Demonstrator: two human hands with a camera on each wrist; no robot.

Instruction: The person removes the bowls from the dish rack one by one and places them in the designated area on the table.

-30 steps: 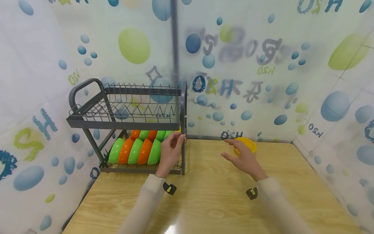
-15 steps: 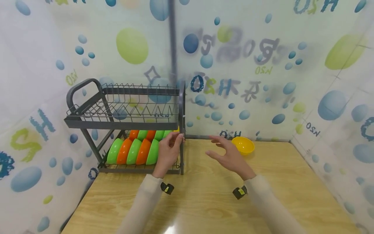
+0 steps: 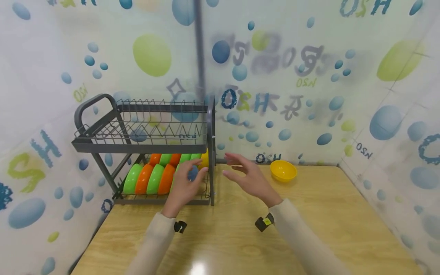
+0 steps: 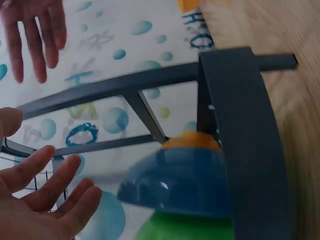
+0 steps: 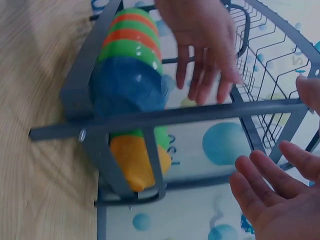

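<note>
Clock: read on the head view, its middle as the hub.
Left hand [image 3: 182, 188]: at 7 o'clock, in front of the rack's lower tier; thumb and fingers apart, gripped nothing.
Right hand [image 3: 252, 179]: between 4 and 5 o'clock, over the table; fingers bent loosely, thumb apart from them, gripped nothing. The two hands stood apart, facing each other.
Blue bowl [image 3: 193, 173]: at 1 o'clock from the left hand, seen through the gap between its thumb and finger; on its side at the right end of the front row, next to a green bowl [image 4: 187, 227].
Front row: green bowls [image 3: 132, 179] and orange bowls [image 3: 144, 179] alternated on edge, up to the blue one.
Back row: orange and green, with a racked yellow bowl [image 3: 204, 159] at its right end.
Dish rack [image 3: 139, 148]: at 9 o'clock, two tiers, dark frame; its right upright lay at 9 o'clock from the right hand, apart from it.
Loose yellow bowl [image 3: 283, 170]: at 4 o'clock, upright on the wooden table [image 3: 233, 248], near the back wall [image 3: 237, 23].
Wrists: pale sleeves [image 3: 151, 244], a black device [image 3: 264, 222] on each.
</note>
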